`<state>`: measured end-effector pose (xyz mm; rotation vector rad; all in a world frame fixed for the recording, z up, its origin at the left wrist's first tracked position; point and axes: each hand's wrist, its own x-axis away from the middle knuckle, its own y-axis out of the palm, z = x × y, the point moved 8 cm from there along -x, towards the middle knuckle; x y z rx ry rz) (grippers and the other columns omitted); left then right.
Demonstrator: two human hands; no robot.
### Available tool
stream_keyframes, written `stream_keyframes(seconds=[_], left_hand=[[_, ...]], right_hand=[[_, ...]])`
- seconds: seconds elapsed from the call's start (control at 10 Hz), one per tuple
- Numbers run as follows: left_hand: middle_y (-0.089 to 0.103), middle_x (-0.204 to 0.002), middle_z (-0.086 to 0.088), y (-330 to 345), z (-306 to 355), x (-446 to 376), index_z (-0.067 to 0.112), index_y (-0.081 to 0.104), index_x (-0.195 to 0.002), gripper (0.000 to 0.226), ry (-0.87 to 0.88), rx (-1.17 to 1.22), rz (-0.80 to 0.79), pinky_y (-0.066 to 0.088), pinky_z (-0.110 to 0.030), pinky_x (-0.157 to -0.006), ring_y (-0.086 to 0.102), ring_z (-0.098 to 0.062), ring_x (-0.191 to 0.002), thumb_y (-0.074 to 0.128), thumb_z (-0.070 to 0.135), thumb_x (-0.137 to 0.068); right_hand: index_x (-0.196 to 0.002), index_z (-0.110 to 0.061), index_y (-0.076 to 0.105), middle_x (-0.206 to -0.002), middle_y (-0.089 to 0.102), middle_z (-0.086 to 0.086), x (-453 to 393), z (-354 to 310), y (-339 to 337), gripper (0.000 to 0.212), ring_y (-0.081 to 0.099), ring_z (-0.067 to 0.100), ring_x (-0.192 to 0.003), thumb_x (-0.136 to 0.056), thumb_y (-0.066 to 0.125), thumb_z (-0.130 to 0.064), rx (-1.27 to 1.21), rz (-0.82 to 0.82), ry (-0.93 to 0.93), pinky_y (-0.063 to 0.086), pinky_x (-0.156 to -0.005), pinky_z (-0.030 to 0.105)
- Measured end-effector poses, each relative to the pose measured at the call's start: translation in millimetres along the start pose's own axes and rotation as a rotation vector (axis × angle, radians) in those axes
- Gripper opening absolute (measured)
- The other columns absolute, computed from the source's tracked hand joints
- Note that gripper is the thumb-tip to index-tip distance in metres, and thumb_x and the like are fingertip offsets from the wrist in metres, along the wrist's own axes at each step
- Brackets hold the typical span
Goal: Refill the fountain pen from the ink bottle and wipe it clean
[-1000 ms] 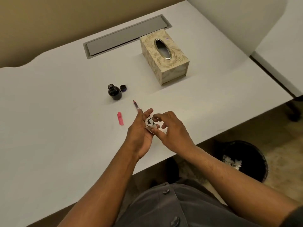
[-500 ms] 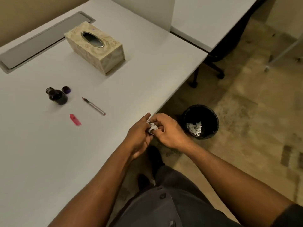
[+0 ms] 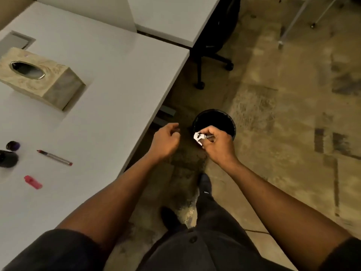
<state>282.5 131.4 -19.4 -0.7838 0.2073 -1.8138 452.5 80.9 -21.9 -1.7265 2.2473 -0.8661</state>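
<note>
At frame's left edge the ink bottle (image 3: 7,158) is cut off; pen (image 3: 54,158) on desk (image 3: 109,85), far left of fingers. Left hand (image 3: 166,141) has let go, loosely curled. Right hand (image 3: 216,143) pinches stained tissue (image 3: 198,137), now over bin (image 3: 232,124).

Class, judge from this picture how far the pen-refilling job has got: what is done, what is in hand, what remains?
Done: the pen lies on the desk, apparently wiped. In hand: the right hand pinches an ink-stained tissue over the black bin; the left hand holds nothing. Left: drop the tissue, fit the pink cap, and close the ink bottle, whose lid lies beside it.
</note>
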Motion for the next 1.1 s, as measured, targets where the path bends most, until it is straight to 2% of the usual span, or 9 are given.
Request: stream_keyframes(seconds=[0.1, 0.3, 0.4, 0.6, 0.7, 0.8, 0.9, 1.0, 1.1], left_hand=[[0.053, -0.14, -0.005, 6.8, 35.4, -44.9, 0.013, 0.046, -0.141, 0.046, 0.124, -0.223, 0.069, 0.04, -0.02, -0.097, 0.053, -0.015, -0.123, 0.045, 0.02, -0.096], [0.026, -0.158, -0.005, 6.9, 91.8, -138.8, 0.017, 0.035, -0.147, 0.055, 0.386, -0.772, 0.289, 0.016, -0.04, -0.117, 0.02, -0.024, -0.146, 0.042, 0.037, -0.096], [0.006, -0.163, -0.003, 1.2, 87.8, -189.4, 0.021, 0.015, -0.153, 0.066, 0.34, -0.97, 0.284, 0.009, -0.042, -0.118, 0.004, -0.025, -0.149, 0.035, 0.048, -0.096], [-0.004, -0.163, -0.005, 1.1, 67.9, -233.4, 0.019, -0.003, -0.153, 0.075, 0.306, -1.075, 0.273, 0.009, -0.042, -0.119, -0.001, -0.024, -0.149, 0.029, 0.056, -0.096], [-0.004, -0.163, -0.005, 1.9, 68.6, -234.2, 0.018, -0.004, -0.153, 0.076, 0.316, -1.08, 0.299, 0.009, -0.042, -0.12, -0.002, -0.023, -0.149, 0.029, 0.054, -0.095], [-0.004, -0.163, -0.005, 1.6, 68.3, -235.3, 0.018, -0.005, -0.153, 0.076, 0.32, -1.094, 0.318, 0.008, -0.041, -0.12, -0.002, -0.022, -0.149, 0.03, 0.054, -0.095], [-0.004, -0.163, -0.006, 3.2, 68.0, -234.8, 0.017, -0.005, -0.153, 0.076, 0.333, -1.099, 0.322, 0.008, -0.041, -0.12, -0.002, -0.022, -0.149, 0.031, 0.052, -0.095], [-0.004, -0.163, -0.006, 1.6, 68.4, -233.9, 0.017, -0.005, -0.153, 0.077, 0.344, -1.087, 0.333, 0.008, -0.042, -0.12, -0.002, -0.022, -0.149, 0.033, 0.05, -0.096], [-0.004, -0.163, -0.007, 2.2, 73.4, -233.4, 0.016, -0.005, -0.153, 0.077, 0.337, -1.082, 0.333, 0.008, -0.042, -0.12, -0.002, -0.023, -0.149, 0.033, 0.05, -0.095]], right_hand=[[-0.091, -0.021, 0.073, -0.075, 0.062, -0.011, -40.3, 28.6, -27.4, 0.015, 0.058, -0.005, -0.059, -0.086, 0.066, -0.009, 0.012, 0.069, 0.012, 0.043, -0.057, 0.007], [-0.102, -0.016, 0.076, -0.099, 0.069, -0.005, -123.3, 87.3, -60.7, 0.019, 0.057, 0.004, -0.064, -0.087, 0.067, -0.008, 0.01, 0.169, 0.057, 0.044, -0.062, 0.006], [-0.099, -0.014, 0.077, -0.101, 0.072, 0.0, -156.5, 123.2, -63.1, 0.019, 0.057, 0.004, -0.063, -0.086, 0.067, -0.005, 0.005, 0.194, 0.112, 0.045, -0.061, 0.006], [-0.098, -0.008, 0.077, -0.094, 0.073, 0.007, -198.3, 161.8, -60.6, 0.02, 0.058, 0.005, -0.067, -0.086, 0.063, 0.0, 0.072, 0.249, 0.119, 0.034, -0.06, -0.005], [-0.1, -0.007, 0.077, -0.096, 0.072, 0.01, -214.8, 177.2, -53.3, 0.022, 0.065, 0.014, -0.081, -0.087, 0.06, -0.004, 0.113, 0.276, 0.094, 0.035, -0.07, -0.003], [-0.105, -0.007, 0.075, -0.101, 0.07, 0.011, -232.0, 192.0, -38.3, 0.025, 0.066, 0.023, -0.09, -0.089, 0.057, -0.007, 0.186, 0.255, 0.044, 0.049, -0.08, 0.019], [-0.109, -0.007, 0.073, -0.107, 0.069, 0.011, -245.1, 203.5, -23.5, 0.028, 0.066, 0.024, -0.091, -0.088, 0.055, -0.004, 0.269, 0.207, -0.009, 0.052, -0.081, 0.027], [-0.114, -0.012, 0.071, -0.111, 0.066, 0.005, -257.1, 226.7, -7.2, 0.03, 0.065, 0.024, -0.094, -0.089, 0.054, -0.012, 0.301, 0.112, 0.056, 0.052, -0.081, 0.029], [-0.128, -0.016, 0.062, -0.13, 0.06, 0.008, -269.2, 241.7, 5.2, 0.037, 0.062, 0.029, -0.109, -0.092, 0.054, -0.016, 0.435, 0.006, 0.131, 0.052, -0.09, 0.034]])
